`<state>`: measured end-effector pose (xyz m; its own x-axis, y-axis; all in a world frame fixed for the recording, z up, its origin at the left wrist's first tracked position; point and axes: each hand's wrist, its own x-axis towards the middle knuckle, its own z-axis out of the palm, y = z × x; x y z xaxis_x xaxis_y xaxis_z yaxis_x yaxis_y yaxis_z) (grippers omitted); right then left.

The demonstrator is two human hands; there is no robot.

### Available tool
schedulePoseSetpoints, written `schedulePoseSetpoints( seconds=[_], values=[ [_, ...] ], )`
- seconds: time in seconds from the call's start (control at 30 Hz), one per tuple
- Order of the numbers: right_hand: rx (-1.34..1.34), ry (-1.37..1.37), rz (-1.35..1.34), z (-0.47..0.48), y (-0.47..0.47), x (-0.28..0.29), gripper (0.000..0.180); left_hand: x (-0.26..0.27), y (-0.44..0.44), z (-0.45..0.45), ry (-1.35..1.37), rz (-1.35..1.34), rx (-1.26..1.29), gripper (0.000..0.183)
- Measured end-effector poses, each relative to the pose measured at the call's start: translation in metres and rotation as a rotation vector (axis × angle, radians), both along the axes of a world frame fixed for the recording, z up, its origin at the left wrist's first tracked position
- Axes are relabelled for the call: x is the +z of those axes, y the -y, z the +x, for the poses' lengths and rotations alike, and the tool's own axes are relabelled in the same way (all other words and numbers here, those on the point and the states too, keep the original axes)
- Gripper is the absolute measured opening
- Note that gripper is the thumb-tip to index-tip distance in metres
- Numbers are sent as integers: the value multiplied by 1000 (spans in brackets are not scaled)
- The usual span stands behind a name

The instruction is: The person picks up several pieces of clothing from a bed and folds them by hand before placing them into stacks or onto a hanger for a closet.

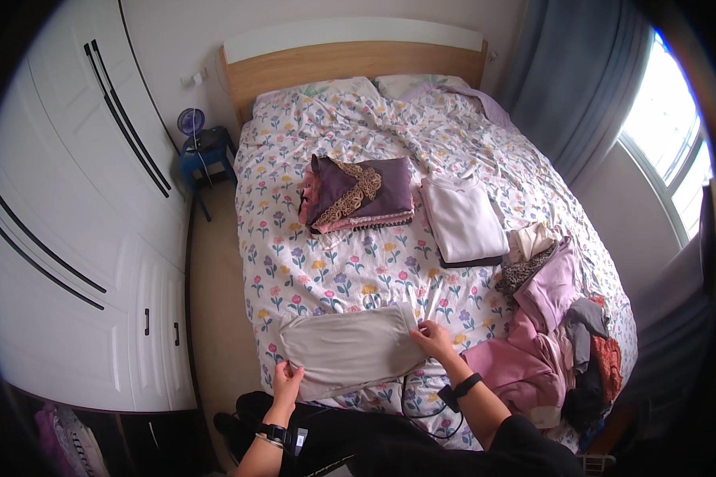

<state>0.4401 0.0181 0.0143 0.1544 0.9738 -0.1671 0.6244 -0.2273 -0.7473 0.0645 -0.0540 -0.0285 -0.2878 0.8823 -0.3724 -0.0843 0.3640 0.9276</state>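
Observation:
A pale grey-beige garment (pixel 349 349), folded into a long rectangle, lies flat on the floral bedspread (pixel 334 280) near the bed's front edge. At its lower left corner, my left hand (pixel 287 381) pinches the fabric between thumb and fingers. My right hand (pixel 432 340) grips the hemmed edge at the garment's right end. Both wrists wear dark bands, and a black cable hangs by the right one. Beyond the garment sits a stack of folded clothes (pixel 388 185), topped by a purple piece with gold lace. To its right is a folded white sweatshirt (pixel 465 217) over something dark.
Loose, crumpled clothes (pixel 525 352) in pink, grey and orange heap along the bed's right side. White wardrobe doors (pixel 83 238) rise on the left, across a narrow strip of floor (pixel 215 286). A small purple fan (pixel 191 122) stands on a blue stool (pixel 206 158).

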Motion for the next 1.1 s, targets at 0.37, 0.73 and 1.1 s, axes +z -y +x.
schedulePoseSetpoints(
  seconds=[0.37,0.73,1.1],
  values=[
    [-19,-659,-452,-18,0,33,41,31,0,-3,437,-223,-157,39],
    [-60,-929,-419,0,-32,134,40,153,-27,-7,584,-251,-176,29],
    [-162,-1227,-248,46,-21,178,21,123,-64,33,686,-301,-326,29]
  ],
)
